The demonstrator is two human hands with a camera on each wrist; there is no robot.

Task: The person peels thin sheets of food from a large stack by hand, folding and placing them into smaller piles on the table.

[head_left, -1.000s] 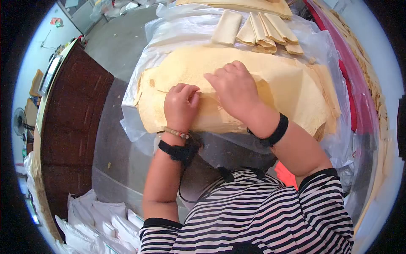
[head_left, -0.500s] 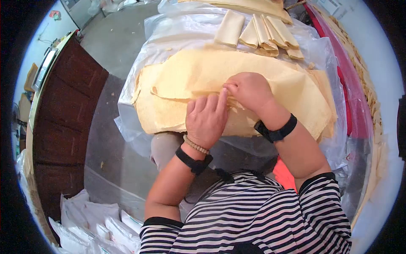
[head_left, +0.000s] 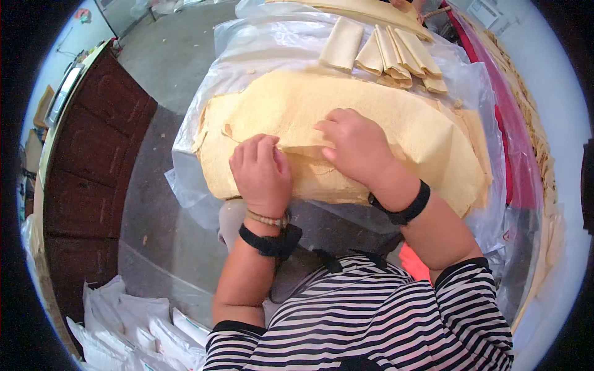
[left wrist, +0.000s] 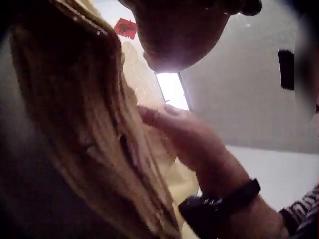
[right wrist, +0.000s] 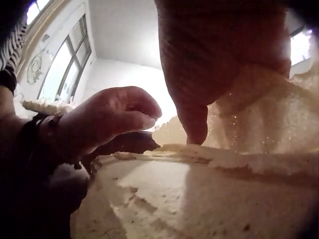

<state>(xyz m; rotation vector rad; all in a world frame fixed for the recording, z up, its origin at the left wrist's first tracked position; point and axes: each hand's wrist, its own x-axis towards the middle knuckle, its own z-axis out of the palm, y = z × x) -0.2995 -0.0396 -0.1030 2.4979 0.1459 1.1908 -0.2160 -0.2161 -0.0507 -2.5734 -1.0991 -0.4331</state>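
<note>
Both hands on a stack of thin yellow sheets (head_left: 383, 123), lying on clear plastic (head_left: 204, 179) over the table. Left hand (head_left: 261, 173) with fingers curled down at the loose edge of the top sheet (head_left: 297, 149), probably pinching it, though not sure from these views. Right hand (head_left: 354, 145) pressing flat on the same sheet, fingers relaxed, thumb near the edge. To do well: better to lift the edge slowly, keep the flat hand close to the lifting line, and peel evenly, since such a thin sheet may tear. No container here; only folded sheets (head_left: 383, 52) beyond the stack, on the plastic.
</note>
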